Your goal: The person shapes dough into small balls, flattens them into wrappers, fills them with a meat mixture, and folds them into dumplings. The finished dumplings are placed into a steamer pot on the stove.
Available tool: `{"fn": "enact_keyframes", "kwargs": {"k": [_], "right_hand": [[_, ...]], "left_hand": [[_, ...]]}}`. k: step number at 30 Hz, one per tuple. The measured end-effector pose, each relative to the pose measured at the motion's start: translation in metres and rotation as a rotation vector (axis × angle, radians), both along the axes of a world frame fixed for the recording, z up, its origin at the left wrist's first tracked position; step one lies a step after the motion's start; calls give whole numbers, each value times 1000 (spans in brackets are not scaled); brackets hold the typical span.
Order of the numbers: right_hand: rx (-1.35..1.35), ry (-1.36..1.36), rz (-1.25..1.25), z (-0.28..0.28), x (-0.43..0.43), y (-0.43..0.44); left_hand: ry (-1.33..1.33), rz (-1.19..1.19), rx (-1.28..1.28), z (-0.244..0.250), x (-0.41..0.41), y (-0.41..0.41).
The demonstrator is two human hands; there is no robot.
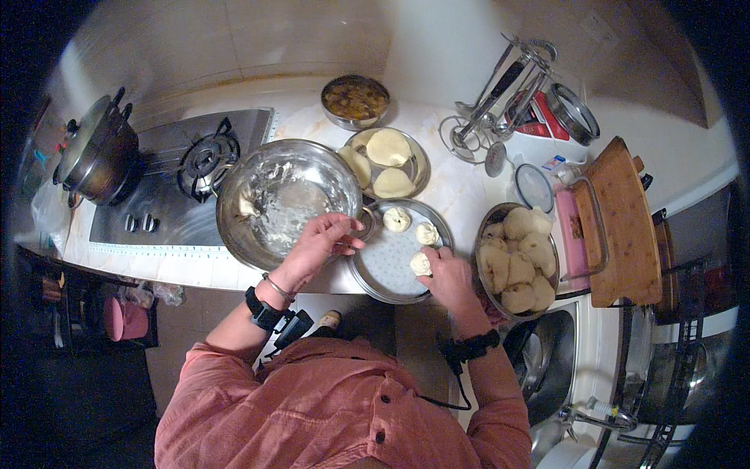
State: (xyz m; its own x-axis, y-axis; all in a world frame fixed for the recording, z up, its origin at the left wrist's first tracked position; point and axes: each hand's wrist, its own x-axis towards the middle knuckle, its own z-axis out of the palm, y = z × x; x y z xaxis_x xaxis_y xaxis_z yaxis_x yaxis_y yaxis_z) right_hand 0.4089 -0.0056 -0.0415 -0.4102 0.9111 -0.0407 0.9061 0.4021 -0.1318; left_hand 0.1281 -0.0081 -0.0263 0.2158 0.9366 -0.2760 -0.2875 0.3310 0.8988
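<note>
My right hand has its thumb and fingers around a pleated dough bun at the right side of a round steamer tray. Two more pleated buns, one near the back and another by the right rim, sit on the tray's pale liner. Over the gap between the tray and a large steel basin hovers my left hand, fingers loosely curled with nothing in them. White flour residue coats the inside of the basin, where a lump of dough lies at the left.
Behind the tray stand a plate of flat dough rounds and a bowl of brown filling. A pan of pale buns is at the right, before a wooden cutting board. A gas stove carries a pot. A utensil rack stands behind.
</note>
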Motion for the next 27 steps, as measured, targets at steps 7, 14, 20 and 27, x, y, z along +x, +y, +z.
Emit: {"fn": "enact_keyframes", "kwargs": {"k": [7,14,20,27], "right_hand": [[35,38,6,-1,1,-4],[-41,-18,14,4,2,1],[-67,143,-56,10,9,3],[-108,184,-14,6,9,2]], "left_hand": [[29,10,24,0,-3,-3],[24,2,21,1,1,-5],[53,52,47,1,-11,-4],[85,151,113,1,-31,-9]]}}
